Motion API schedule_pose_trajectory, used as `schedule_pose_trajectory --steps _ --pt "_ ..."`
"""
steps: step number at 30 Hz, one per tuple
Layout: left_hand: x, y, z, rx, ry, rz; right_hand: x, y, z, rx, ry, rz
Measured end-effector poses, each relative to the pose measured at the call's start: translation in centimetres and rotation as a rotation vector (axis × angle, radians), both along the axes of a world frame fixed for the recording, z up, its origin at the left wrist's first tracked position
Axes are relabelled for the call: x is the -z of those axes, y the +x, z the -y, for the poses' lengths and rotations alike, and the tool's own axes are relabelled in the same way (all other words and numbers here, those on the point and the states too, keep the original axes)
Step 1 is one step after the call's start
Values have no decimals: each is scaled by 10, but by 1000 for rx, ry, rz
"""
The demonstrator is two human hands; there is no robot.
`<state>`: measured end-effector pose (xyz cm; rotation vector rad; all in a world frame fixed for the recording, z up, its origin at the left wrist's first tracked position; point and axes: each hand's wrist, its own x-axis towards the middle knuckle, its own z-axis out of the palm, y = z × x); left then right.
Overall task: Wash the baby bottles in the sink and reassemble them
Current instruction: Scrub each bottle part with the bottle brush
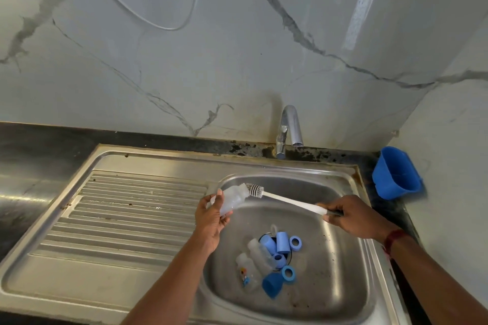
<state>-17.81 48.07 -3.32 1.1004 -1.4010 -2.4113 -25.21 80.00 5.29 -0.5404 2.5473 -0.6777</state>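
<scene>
Head view cuts both forearms off at the lower edge. Over the steel sink, the left hand curls round the base of a clear baby bottle, hiding part of it. The right hand grips the dark handle end of a white bottle brush. Its ribbed head meets the bottle's mouth; how far it enters is unclear. At the drain, two more clear bottles, blue caps and blue rings lie overlapping. A blue bucket sits on the bench at far right.
</scene>
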Motion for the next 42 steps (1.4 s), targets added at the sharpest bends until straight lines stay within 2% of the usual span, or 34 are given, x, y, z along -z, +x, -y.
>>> schedule_pose_trajectory --steps 12,15,18,24,32,36,42 --pt "-2 -10 10 103 -141 31 18 -22 -5 -12 0 87" --pt "-1 -8 10 174 -186 49 11 -16 1 9 9 91" --pt "-2 -9 -4 284 -233 44 6 -5 14 -77 40 143" --pt "-11 -15 -13 203 -157 73 10 -1 16 -67 -9 -16" --pt "-10 -11 -17 257 -184 49 22 10 18 -201 177 -210" --pt "-14 -13 -17 243 -250 42 21 13 17 -218 160 -205" --pt "-9 -6 -18 204 -229 37 29 24 17 -201 54 -166"
